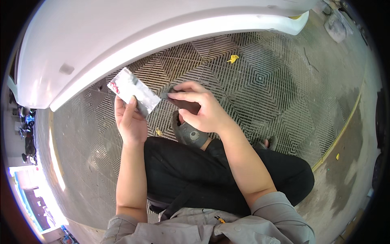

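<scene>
My left hand (133,122) is closed on a flat, whitish rectangular packet (131,86) with a red mark near one end. The thumb lies across its near edge, and the packet tilts down to the right. Just right of it, my right hand (208,109) grips a flat dark brown piece (187,106) between thumb and fingers. Its exact kind is not clear, and the hand covers part of it. A small gap separates the packet from the dark piece. Both hands are above the floor, in front of a white car body panel (97,44).
The panel's lower sill (187,30) curves across the top. Beneath me is a ribbed grey floor grating (268,93), with yellow scraps (232,59) on it. My dark clog (191,136) is below the hands. A clear plastic bag (338,26) lies at the far right.
</scene>
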Motion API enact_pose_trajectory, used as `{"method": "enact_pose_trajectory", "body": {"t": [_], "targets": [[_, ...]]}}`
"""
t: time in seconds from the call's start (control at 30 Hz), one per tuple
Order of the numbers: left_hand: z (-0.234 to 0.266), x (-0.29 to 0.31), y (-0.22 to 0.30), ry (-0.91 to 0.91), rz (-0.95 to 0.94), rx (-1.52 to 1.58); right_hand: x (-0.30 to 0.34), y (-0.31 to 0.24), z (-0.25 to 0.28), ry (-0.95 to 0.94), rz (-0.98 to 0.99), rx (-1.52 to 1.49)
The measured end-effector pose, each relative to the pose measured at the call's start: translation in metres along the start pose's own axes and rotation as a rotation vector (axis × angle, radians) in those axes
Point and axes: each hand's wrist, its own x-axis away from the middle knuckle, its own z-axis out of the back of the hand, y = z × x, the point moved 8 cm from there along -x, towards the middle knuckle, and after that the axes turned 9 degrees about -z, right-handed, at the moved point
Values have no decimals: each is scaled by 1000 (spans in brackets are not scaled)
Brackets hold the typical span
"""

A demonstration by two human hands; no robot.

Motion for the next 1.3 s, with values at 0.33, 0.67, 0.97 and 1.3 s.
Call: {"method": "enact_pose_trajectory", "body": {"t": [0.33, 0.67, 0.97, 1.3], "targets": [[1, -4, -7, -99, 34, -93, 21, 30, 107, 929, 163, -47], [-13, -10, -25, -147, 73, -253, 43, 54, 158, 1251, 162, -619], [-14, -6, -32, -171, 107, -305, 44, 18, 206, 1332, 271, -582], [-19, -6, -42, -214, 134, -361, 48, -20, 200, 1433, 327, -34]]}}
